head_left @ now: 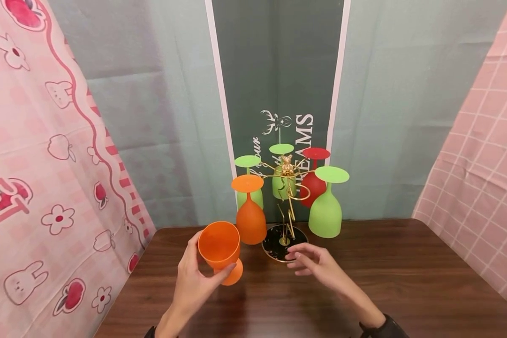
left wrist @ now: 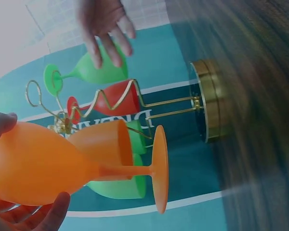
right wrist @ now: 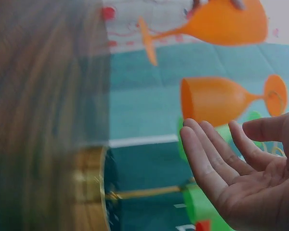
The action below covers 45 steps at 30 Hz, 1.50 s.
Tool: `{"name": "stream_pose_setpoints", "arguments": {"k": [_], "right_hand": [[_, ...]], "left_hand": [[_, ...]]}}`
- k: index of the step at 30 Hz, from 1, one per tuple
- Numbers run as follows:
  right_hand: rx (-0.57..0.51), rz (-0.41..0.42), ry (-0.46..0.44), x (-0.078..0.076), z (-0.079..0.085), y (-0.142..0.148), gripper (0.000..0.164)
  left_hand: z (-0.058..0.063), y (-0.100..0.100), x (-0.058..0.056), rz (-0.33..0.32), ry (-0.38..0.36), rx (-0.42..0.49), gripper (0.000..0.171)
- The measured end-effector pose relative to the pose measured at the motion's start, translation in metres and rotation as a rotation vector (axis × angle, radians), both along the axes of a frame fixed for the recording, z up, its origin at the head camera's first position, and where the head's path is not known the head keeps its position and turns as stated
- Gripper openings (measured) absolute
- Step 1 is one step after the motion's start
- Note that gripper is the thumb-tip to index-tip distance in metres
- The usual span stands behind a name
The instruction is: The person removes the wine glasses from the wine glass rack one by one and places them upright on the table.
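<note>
My left hand (head_left: pixel 194 277) grips an orange goblet (head_left: pixel 219 241) by its bowl, mouth up and tilted toward the head camera, its foot clear in the left wrist view. To the right, my right hand (head_left: pixel 316 267) holds nothing, its fingers loosely bent before the black round base (head_left: pixel 278 241) of a gold wire glass rack (head_left: pixel 290 211). Upside down on that rack hang another orange goblet (head_left: pixel 251 220), several green goblets (head_left: pixel 326 213) and a red goblet (head_left: pixel 314 188). The hanging orange goblet is just beyond the held one.
A small gold bear figure (head_left: pixel 287 165) tops the rack. The dark wooden table (head_left: pixel 384 267) reaches back to a grey-green curtain (head_left: pixel 160 117) with white lettering. Pink patterned cloth (head_left: pixel 59 164) hangs at the left, and pink checked cloth (head_left: pixel 485 155) at the right.
</note>
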State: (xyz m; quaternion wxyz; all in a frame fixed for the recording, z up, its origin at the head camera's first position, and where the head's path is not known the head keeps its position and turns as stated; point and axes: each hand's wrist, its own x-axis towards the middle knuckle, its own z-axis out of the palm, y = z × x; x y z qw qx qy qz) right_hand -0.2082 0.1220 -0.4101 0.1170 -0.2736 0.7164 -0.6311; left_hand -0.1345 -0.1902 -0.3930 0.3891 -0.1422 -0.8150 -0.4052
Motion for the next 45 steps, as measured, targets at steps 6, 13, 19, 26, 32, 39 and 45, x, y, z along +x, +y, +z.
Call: {"name": "stream_pose_setpoints", "arguments": {"k": [6,13,19,26,32,39,45], "right_hand": [[0.037,-0.03,0.071,-0.003,0.012,0.012,0.036],[0.059,-0.018,0.079,0.0,0.014,0.011,0.033],[0.069,-0.021,0.088,0.0,0.013,0.01,0.031],[0.098,-0.035,0.088,-0.001,0.01,0.011,0.032],[0.104,-0.035,0.075,-0.002,0.01,0.014,0.036],[0.109,-0.032,0.095,-0.003,0.008,0.014,0.04],[0.094,-0.024,0.099,-0.003,0.008,0.015,0.041]], "left_hand": [[-0.011,-0.011,-0.015,0.086,-0.079,0.02,0.089],[-0.024,-0.022,-0.023,0.208,-0.203,0.01,0.088],[-0.028,-0.026,-0.024,0.281,-0.271,-0.026,0.089],[-0.03,-0.027,-0.025,0.289,-0.316,-0.04,0.091],[-0.033,-0.028,-0.028,0.293,-0.322,-0.033,0.09],[-0.036,-0.03,-0.031,0.292,-0.334,-0.034,0.088],[-0.038,-0.032,-0.033,0.29,-0.355,-0.035,0.089]]}}
